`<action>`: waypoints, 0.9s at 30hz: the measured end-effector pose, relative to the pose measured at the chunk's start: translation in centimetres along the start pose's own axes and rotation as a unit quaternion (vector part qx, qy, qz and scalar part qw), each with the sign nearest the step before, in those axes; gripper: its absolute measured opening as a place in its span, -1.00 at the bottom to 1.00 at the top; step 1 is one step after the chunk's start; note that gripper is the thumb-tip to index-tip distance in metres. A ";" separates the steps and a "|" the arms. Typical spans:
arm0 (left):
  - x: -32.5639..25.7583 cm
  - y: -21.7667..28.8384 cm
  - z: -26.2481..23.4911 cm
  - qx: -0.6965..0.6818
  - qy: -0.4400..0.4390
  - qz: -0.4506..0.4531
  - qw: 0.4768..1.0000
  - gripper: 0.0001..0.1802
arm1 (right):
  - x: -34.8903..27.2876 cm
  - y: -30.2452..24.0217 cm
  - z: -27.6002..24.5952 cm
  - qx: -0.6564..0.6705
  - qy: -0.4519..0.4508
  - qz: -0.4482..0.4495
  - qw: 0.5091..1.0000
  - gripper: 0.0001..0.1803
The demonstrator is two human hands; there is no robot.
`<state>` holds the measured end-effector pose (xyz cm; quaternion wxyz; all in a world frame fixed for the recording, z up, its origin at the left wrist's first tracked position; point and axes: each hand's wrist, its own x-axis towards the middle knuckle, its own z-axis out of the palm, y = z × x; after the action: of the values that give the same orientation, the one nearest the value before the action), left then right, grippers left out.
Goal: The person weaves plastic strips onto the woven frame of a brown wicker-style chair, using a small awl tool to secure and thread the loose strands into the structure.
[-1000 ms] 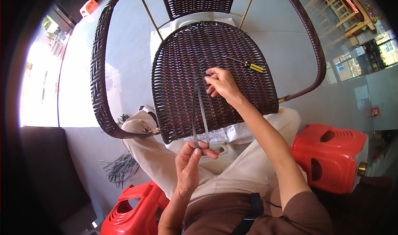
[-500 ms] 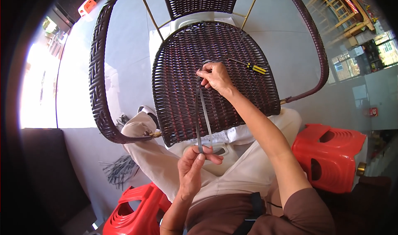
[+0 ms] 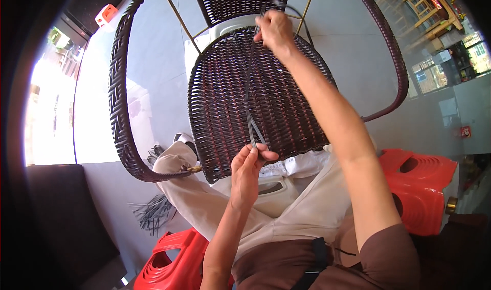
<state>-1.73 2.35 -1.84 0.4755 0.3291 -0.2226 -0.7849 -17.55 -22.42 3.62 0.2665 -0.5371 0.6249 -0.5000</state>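
Observation:
A dark, flat weaving strip (image 3: 248,88) stretches between my hands over the woven seat (image 3: 220,90) of a dark brown chair. Near the seat's front edge, my left hand (image 3: 246,173) pinches the strip's lower end, where a doubled length splays into a narrow V. Up by the seat's rear edge, my right hand (image 3: 276,31) is closed on the strip, slightly smeared by motion. A loose tail of it loops out beyond that hand to the right. My right forearm covers the right part of the seat, where the yellow-handled screwdriver is hidden.
The chair's wrapped armrests (image 3: 118,85) curve along both sides, below its woven backrest (image 3: 240,3). Red plastic stools (image 3: 417,187) stand by my legs. Dark loose strips (image 3: 153,213) lie on the floor at left. A wooden rack (image 3: 422,14) is at far right.
My right hand has moved far forward toward the backrest, drawing the strip out longer. My left hand has risen a little to the seat's front edge. My right forearm now hides the screwdriver.

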 end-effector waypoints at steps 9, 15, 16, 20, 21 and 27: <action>4.1 -0.4 -0.6 0.082 0.045 0.044 0.995 -0.80 | 5.5 -3.5 -3.5 0.108 0.036 -0.053 0.992 -0.79; 3.6 -0.5 -1.2 0.104 0.065 0.025 0.992 -0.79 | -4.5 2.1 -2.0 0.148 -0.154 0.163 0.963 -0.62; 3.5 -0.6 -1.0 0.104 0.066 0.017 0.992 -0.80 | -6.6 3.6 -2.0 0.136 -0.189 0.205 0.950 -0.64; 3.6 -0.7 -1.3 0.099 0.053 0.020 0.993 -0.79 | -11.1 5.8 -0.3 0.161 -0.182 0.207 0.948 -0.81; 3.6 -0.6 -1.3 0.100 0.052 0.020 0.993 -0.79 | -11.1 5.7 0.1 0.118 -0.190 0.210 0.952 -0.81; 3.6 -0.6 -1.4 0.109 0.058 0.013 0.992 -0.78 | -10.2 4.6 2.8 -0.011 -0.179 0.219 0.959 -0.88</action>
<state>-2.26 -0.64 -4.25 0.4588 0.4214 -0.2831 -0.7292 -14.12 -14.14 -3.62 0.4707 -0.4709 0.6749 -0.3182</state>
